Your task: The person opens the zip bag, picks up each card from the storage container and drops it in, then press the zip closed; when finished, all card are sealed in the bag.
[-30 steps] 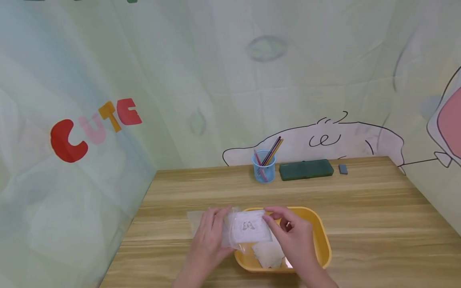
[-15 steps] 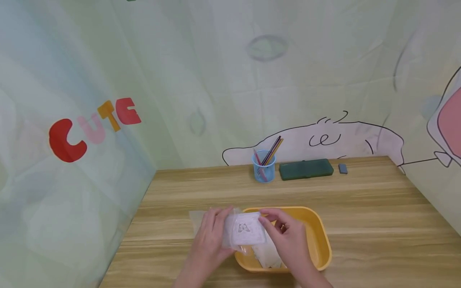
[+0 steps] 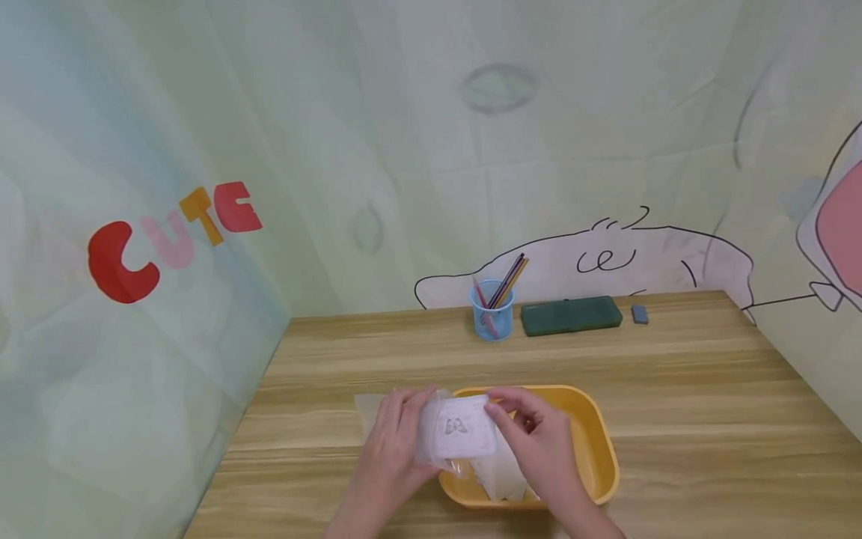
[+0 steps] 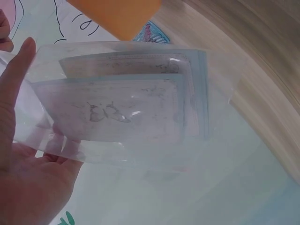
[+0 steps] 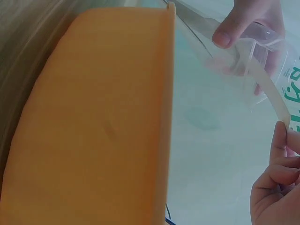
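My left hand grips a clear plastic bag near its mouth, thumb on one face and fingers on the other. Inside it lie pale-bordered paper cards, one printed with a butterfly. My right hand pinches the edge of a white stack of butterfly-printed paper cards between thumb and fingers. In the right wrist view this stack appears edge-on, bowed, with its far end within the bag's mouth. Both hands are above the left part of a yellow plastic basket.
More white paper pieces lie in the basket. Toward the back of the wooden table stand a blue mesh cup of pencils, a dark green pencil case and a small blue-grey block. A printed curtain hangs behind.
My right hand has shifted slightly left, and the stack of cards has slid left with it, deeper into the bag. The left hand has stayed nearly in place.
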Motion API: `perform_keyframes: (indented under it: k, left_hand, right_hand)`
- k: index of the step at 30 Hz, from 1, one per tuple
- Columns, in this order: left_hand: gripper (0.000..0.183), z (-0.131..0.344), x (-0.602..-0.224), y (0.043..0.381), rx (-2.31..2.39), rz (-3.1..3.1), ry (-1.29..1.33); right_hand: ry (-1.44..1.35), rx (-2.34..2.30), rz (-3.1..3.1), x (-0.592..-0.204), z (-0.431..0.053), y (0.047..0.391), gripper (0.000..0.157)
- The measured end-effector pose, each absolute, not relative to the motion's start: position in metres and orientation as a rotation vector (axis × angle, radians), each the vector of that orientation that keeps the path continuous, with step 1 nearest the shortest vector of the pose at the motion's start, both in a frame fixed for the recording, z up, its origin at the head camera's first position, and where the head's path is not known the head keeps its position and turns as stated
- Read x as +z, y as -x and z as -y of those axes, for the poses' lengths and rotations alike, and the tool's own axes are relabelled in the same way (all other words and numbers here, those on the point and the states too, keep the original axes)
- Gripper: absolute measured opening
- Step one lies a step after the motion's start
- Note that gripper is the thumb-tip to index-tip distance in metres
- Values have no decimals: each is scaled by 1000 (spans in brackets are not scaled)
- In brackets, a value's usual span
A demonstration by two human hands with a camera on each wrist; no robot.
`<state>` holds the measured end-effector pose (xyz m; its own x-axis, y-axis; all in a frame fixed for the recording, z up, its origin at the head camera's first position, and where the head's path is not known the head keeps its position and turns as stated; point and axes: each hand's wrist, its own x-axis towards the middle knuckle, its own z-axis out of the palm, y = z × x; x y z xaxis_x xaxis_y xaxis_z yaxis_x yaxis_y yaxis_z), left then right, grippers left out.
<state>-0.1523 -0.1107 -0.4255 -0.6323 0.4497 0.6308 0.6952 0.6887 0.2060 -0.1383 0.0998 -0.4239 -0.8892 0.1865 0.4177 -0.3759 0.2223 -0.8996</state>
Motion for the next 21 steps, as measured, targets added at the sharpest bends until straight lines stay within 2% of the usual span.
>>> perform_keyframes:
  k: [12, 21]
  left_hand:
    - [104, 110, -424, 151, -603, 2321, 907]
    - [101, 109, -425, 151, -626, 2340, 915]
  right_hand:
    - [-248, 1689, 2111, -429, -89, 145, 12]
    - [-272, 1535, 2190, -429, -82, 144, 16]
